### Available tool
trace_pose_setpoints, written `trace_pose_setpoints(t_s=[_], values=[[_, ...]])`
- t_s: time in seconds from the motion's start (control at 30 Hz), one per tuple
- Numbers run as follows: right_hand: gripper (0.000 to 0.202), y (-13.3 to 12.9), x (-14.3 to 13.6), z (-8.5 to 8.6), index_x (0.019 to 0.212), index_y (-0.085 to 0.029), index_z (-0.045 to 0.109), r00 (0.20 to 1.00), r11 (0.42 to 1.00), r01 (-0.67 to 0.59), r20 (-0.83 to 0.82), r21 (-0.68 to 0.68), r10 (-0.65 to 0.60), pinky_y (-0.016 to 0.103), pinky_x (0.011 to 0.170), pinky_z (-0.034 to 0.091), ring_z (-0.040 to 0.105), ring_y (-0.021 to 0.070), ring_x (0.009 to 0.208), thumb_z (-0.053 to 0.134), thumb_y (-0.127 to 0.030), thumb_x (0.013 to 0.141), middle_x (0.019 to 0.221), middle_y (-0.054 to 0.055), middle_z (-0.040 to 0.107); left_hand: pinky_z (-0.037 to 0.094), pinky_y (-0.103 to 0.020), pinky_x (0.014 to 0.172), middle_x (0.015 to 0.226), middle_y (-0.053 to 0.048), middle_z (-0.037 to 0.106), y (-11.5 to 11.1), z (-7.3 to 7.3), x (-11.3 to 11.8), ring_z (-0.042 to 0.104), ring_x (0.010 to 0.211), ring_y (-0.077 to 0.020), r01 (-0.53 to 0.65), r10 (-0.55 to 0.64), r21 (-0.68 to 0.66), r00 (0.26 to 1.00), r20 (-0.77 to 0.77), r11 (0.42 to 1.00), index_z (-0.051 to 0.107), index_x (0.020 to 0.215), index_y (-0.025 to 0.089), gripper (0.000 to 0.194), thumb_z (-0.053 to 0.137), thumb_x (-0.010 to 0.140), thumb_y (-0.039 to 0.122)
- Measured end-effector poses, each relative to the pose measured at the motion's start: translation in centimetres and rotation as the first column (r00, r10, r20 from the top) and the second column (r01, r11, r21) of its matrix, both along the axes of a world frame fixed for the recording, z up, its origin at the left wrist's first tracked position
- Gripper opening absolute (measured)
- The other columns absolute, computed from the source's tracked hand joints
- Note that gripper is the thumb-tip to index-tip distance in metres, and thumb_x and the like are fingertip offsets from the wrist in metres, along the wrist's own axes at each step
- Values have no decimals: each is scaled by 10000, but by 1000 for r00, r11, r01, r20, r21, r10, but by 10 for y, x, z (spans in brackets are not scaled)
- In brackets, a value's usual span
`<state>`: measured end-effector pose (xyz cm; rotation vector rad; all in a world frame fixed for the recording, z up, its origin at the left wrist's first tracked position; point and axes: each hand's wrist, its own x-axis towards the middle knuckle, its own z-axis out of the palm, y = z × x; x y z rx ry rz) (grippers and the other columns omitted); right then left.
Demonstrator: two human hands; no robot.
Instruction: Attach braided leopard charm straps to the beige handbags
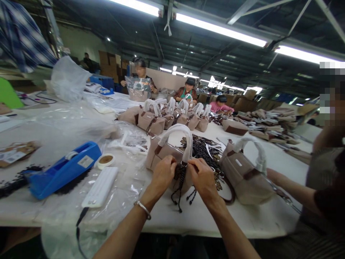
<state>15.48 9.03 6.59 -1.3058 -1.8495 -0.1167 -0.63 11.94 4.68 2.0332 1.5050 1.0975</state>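
Note:
A beige handbag with brown trim stands in front of me, its handle wrapped in white. A black braided cord strap hangs from the base of that handle, by a metal ring, with loose knotted ends. My left hand pinches at the top of the strap from the left. On the other side my right hand is closed in a pinch close to the ring. The exact grip of the fingertips is partly hidden. Behind the bag lies a pile of dark braided straps.
A second beige handbag stands at right, a co-worker's hand beside it. At left are a blue tape dispenser, a tape roll and a white corded device. Several bags stand behind, with co-workers farther back.

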Motion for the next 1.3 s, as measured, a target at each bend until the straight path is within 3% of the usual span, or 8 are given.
trace_pose_setpoints(t_s=[0.1,0.2,0.53,0.73,0.87,1.03,1.17,1.3], values=[[176,3,2,-1,821,-203,655,998,996,-12,62,-90,18,316,773,447,589,193,806,508,-137,892,821,40,629,440,-313,761,900,-68,693,-2,2,6,651,869,-219,-28,20,-42,984,-178,999,614,877,192,174,441,878,169],[177,5,3,-2,819,-189,663,994,988,-12,107,-154,29,306,800,440,586,192,825,513,-121,885,831,49,630,444,-325,761,941,-84,701,-2,4,10,657,903,-241,-54,34,-89,977,-213,995,625,896,192,196,431,877,178],[159,4,1,7,827,-187,698,985,951,46,170,-305,7,297,823,426,618,204,863,557,-114,843,838,51,668,441,-338,761,881,-119,731,10,6,16,662,893,-262,26,-35,-227,999,-37,974,693,869,165,233,463,841,193],[170,1,2,6,816,-188,691,992,952,17,126,-307,23,304,807,424,609,202,844,536,-133,858,832,52,664,435,-294,727,775,-71,704,10,0,16,626,778,-199,152,-87,-276,969,232,949,686,761,151,176,514,797,163],[151,-1,3,3,783,-195,659,995,964,-6,97,-265,33,310,776,419,588,199,815,535,-149,857,809,43,649,396,-232,568,582,14,588,4,-8,19,536,563,-122,230,-41,-344,877,478,911,618,644,165,109,572,742,171],[112,-6,1,0,774,-198,607,997,977,-42,58,-209,55,303,749,407,566,192,796,544,-161,858,789,30,616,215,-205,364,461,103,373,-12,-16,31,273,323,-51,309,136,-454,685,716,836,488,680,199,202,546,788,360],[150,-12,1,0,765,-198,598,996,978,-62,46,-199,72,308,745,401,559,196,800,521,-206,895,789,31,600,154,-190,345,490,114,365,-21,-16,35,241,324,-32,389,208,-465,545,812,795,447,706,208,283,594,747,446],[207,-15,2,-1,728,-194,581,998,982,-36,46,-187,45,316,728,399,561,198,768,495,-221,914,761,35,587,122,-181,352,492,111,389,-22,-10,31,238,329,-23,508,194,-467,500,844,724,480,701,194,288,671,681,408]])
